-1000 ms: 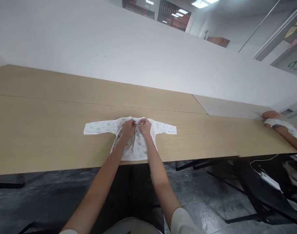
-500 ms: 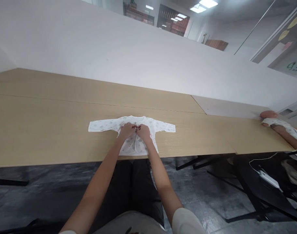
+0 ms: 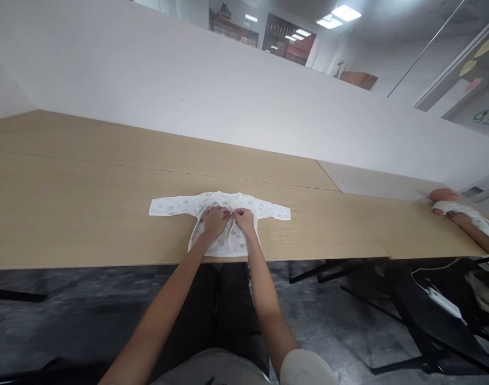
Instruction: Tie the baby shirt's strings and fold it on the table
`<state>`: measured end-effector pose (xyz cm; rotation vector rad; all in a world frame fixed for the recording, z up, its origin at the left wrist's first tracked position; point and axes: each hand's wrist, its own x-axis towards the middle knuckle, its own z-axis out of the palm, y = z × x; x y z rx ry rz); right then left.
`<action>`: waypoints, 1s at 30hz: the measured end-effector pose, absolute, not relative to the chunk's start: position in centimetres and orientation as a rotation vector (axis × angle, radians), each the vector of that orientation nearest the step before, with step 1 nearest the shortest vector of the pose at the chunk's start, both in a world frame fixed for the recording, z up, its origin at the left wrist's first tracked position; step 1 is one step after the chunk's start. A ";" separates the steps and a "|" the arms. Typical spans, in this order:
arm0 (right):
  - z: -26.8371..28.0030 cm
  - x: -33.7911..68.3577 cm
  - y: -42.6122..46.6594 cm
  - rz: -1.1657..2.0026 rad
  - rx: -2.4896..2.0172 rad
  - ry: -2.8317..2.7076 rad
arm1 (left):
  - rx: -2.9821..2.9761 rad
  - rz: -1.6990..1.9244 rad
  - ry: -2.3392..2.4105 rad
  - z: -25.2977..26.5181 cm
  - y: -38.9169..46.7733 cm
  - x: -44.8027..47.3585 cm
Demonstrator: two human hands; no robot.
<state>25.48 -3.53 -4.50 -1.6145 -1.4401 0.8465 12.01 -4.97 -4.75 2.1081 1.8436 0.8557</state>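
Note:
A small white baby shirt (image 3: pixel 176 205) with a light print lies face up on the wooden table, its sleeves spread to both sides. My left hand (image 3: pixel 216 221) rests on the chest of the shirt, fingers closed on the front edge near the middle. Just to its right, my right hand (image 3: pixel 243 219) pinches the opposite front edge of the shirt. The two hands almost meet at the front opening, below the neckline. Any fastener between the fingertips is too small to make out. Below the hands the two front panels hang together down to the hem.
The wooden table (image 3: pixel 88 214) runs along a white wall (image 3: pixel 188 96) with glass above it. At the far right lies a doll (image 3: pixel 444 195) in white clothing, with another person's arm (image 3: pixel 469 231) beside it. A black chair (image 3: pixel 425 305) with a white power strip (image 3: pixel 444 302) stands below.
Both hands have shifted slightly right and a little lower on the shirt, still at the front opening. The left side of the shirt's hem has spread outward. The camera view has moved slightly.

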 end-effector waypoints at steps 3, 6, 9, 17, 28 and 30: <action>-4.6 25.7 -3.6 0.810 -1.571 -1.473 | 2.055 0.897 1.792 -4.6 -4.9 11.8; -4.5 25.8 -3.8 0.828 -1.501 -1.505 | 1.975 0.955 1.727 -4.2 -5.0 11.6; -4.5 25.9 -3.9 0.850 -1.444 -1.506 | 1.914 1.027 1.678 -4.0 -5.0 11.6; -4.7 25.8 -3.8 0.897 -1.450 -1.429 | 1.920 1.009 1.715 -4.3 -4.9 11.6; -4.2 25.5 -4.0 0.908 -1.472 -1.476 | 1.910 1.036 1.642 -4.7 -4.6 11.4; -4.2 25.5 -4.0 0.914 -1.451 -1.488 | 1.904 1.040 1.638 -4.8 -4.6 11.3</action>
